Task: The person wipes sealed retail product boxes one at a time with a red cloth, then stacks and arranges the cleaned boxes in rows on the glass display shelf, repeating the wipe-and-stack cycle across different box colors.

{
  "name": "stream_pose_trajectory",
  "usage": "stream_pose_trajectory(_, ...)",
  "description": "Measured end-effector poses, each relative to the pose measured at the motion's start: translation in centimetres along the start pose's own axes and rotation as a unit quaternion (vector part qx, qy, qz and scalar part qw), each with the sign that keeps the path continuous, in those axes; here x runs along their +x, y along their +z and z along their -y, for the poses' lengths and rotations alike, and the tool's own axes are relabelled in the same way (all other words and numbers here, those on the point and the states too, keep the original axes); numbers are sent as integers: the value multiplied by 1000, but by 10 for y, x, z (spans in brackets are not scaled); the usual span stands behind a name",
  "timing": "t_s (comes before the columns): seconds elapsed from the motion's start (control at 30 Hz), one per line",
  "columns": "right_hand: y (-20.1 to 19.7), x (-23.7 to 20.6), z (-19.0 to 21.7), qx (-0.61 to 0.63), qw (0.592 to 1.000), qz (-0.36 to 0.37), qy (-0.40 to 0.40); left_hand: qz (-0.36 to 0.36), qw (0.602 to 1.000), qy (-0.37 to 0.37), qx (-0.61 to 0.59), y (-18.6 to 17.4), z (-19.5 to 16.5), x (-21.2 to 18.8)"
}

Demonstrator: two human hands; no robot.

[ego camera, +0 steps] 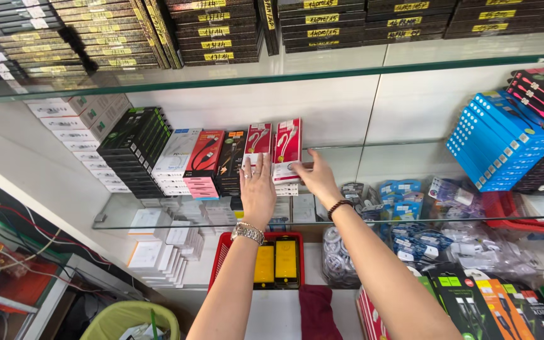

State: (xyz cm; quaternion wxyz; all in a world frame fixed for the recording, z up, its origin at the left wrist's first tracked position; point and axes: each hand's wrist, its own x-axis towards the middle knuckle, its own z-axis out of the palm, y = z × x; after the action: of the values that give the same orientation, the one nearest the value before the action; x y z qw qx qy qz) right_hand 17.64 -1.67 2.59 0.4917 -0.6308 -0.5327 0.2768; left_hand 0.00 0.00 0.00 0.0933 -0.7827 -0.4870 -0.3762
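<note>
While both arms stretch forward, the left hand lies flat, fingers together, and the right hand pinches a red-and-white box.

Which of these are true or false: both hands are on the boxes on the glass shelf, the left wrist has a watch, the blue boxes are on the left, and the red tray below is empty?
1. Both hands reach the boxes on the glass shelf. True: the left hand and the right hand touch the red and white cable boxes.
2. The left wrist wears a metal watch. True.
3. The blue boxes stand at the left. False: they are stacked at the right end of the shelf.
4. The red tray is empty. False: it holds two phone-shaped items with yellow faces.
</note>
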Motion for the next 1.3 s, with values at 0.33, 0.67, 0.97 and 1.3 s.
stream_pose_trajectory(0.33,50,-3,-25,-375,915,-1,-149,13,1000,8,-3,-2,7,0)
stream_pose_trajectory(0.67,-20,-48,-43,139,987,80,-34,-21,974,-91,-207,-15,-58,-52)
stream_pose_trajectory(0.97,-101,-122,-120,156,980,62,104,429,833,-197,-288,64,-174,-212)
stream_pose_trajectory(1.3,-108,-170,-175,60,984,50,158,328,808,-351,-343,61,-164,-242)
